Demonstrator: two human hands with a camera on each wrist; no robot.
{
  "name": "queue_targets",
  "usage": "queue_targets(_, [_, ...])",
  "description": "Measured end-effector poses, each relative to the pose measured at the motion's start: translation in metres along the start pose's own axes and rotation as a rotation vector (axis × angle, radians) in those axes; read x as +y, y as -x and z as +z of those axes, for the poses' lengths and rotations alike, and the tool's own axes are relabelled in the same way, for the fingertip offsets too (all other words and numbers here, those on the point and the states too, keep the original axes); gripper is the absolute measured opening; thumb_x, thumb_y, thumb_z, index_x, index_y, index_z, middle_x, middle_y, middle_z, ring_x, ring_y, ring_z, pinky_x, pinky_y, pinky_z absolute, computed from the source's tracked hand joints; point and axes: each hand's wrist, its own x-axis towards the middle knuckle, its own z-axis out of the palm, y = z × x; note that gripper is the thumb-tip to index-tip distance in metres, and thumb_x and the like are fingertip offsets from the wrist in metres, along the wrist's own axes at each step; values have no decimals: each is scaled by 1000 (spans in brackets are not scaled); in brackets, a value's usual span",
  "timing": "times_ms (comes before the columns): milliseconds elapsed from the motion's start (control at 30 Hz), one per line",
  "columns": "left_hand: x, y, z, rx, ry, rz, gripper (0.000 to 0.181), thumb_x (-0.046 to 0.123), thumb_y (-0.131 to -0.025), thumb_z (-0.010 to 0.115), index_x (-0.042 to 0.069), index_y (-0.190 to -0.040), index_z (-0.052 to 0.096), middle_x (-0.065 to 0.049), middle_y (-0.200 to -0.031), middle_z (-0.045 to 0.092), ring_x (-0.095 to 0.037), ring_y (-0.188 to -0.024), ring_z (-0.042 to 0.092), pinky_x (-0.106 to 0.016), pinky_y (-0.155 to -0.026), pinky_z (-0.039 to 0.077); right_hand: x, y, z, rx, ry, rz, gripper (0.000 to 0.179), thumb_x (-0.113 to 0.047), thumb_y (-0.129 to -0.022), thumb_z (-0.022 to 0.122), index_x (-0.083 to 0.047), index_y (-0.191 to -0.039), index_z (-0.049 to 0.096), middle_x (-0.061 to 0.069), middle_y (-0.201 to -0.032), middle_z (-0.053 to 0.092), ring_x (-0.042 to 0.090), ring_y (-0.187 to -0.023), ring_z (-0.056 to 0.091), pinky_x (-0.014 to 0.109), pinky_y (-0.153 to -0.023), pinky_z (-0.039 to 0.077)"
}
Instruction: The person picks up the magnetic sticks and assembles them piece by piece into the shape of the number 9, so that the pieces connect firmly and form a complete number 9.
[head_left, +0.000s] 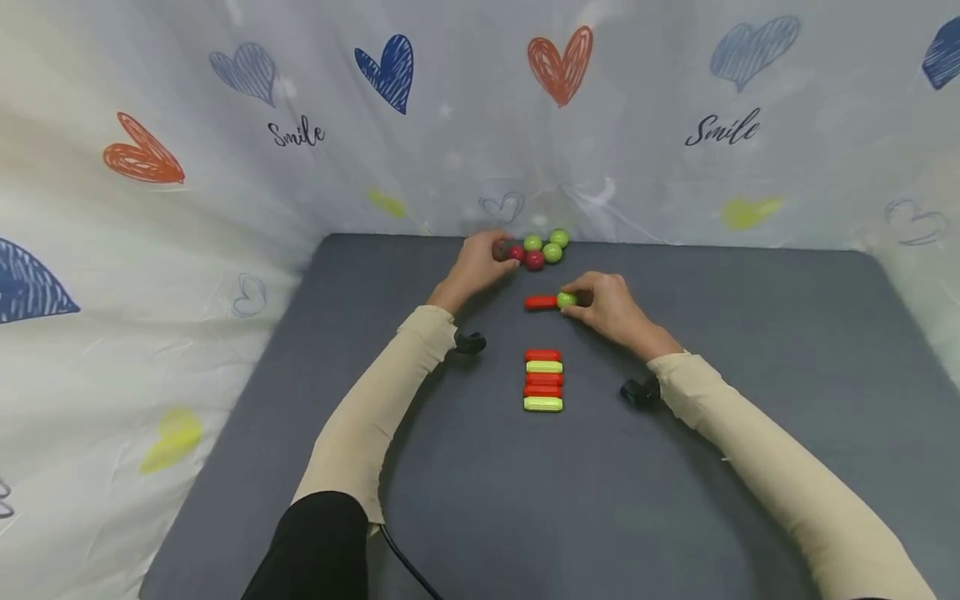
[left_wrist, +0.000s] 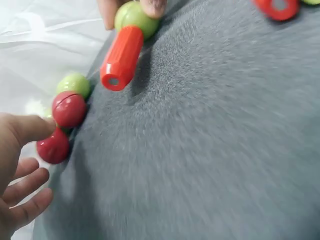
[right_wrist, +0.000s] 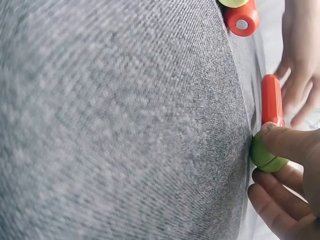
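My right hand [head_left: 609, 307] pinches a green ball [head_left: 567, 300] between thumb and fingers. A red ribbed stick [head_left: 541, 302] adjoins that ball and points left; in the left wrist view its far end shows a small hole. At the table's back edge my left hand [head_left: 478, 265] reaches around the left of a cluster of balls, fingers spread and not closed on any. Its thumb lies against or just beside a red ball [left_wrist: 69, 109], with another red ball [left_wrist: 53, 147] below. Several green balls [head_left: 552, 252] sit on the cluster's right.
A column of red and yellow-green ribbed sticks [head_left: 543, 379] lies mid-table, nearer the person. The grey table [head_left: 480, 467] ends at a white curtain [head_left: 465, 108] with printed hearts. Black wrist cameras and a cable [head_left: 408, 567] hang at the sleeves.
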Motion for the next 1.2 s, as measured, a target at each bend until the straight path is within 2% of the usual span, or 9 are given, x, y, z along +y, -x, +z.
queue_targets(133, [-4,-8,2,-11,-49,-15,39,19,-89,78,8,-125,68,-10,-115,69,-21,-102,64,-37,-87,51,-6,-4,7,-6,-8,-8,31,-9,-81,85,0,-109,76,13,-101,71,26,-87,68,42,-76,56])
queue_targets(200, [-7,-7,1,-9,-64,-34,35,18,-89,78,10,-122,70,-7,-113,70,-19,-102,64,-36,-88,50,-9,-6,9,-9,-13,-9,31,-9,-81,85,0,-110,76,13,-100,71,26,-87,67,42,-76,55])
queue_targets(300, [-9,-4,-3,-4,-61,-31,32,18,-88,79,10,-119,71,-5,-111,71,-18,-101,64,-35,-88,49,-10,-8,9,-8,-9,-10,31,-9,-81,85,-1,-110,76,13,-101,71,26,-88,67,42,-77,55])
queue_targets(433, [-7,10,-9,-5,7,-22,31,18,-88,79,9,-116,71,-6,-108,71,-18,-97,66,-34,-86,51,-6,-10,5,15,4,-16,32,-9,-80,86,0,-110,76,14,-101,71,27,-87,68,43,-76,55])
queue_targets(600, [-4,37,-14,-42,131,-36,30,17,-85,82,10,-110,67,-5,-101,69,-17,-90,67,-35,-81,52,-3,-9,0,16,-3,8,33,-9,-80,86,-1,-110,76,14,-101,71,27,-87,68,43,-77,55])
queue_targets(733, [-1,53,-11,-88,135,9,35,18,-83,84,10,-113,67,-4,-103,66,-17,-93,65,-35,-83,51,-1,-8,-2,8,-3,33,33,-10,-80,86,-1,-111,76,13,-102,71,26,-88,68,43,-78,56])
queue_targets(933, [1,61,2,-113,92,97,36,22,-85,83,13,-117,70,-1,-105,61,-14,-93,63,-33,-85,50,0,-5,-3,12,-23,35,33,-9,-81,85,0,-111,76,14,-103,71,28,-88,69,44,-78,56])
queue_targets(1200, [4,68,13,-110,105,100,37,25,-85,83,12,-117,69,0,-105,64,-12,-92,64,-33,-85,50,3,0,0,1,-37,52,32,-10,-82,85,-1,-112,76,14,-104,72,26,-88,69,43,-78,56])
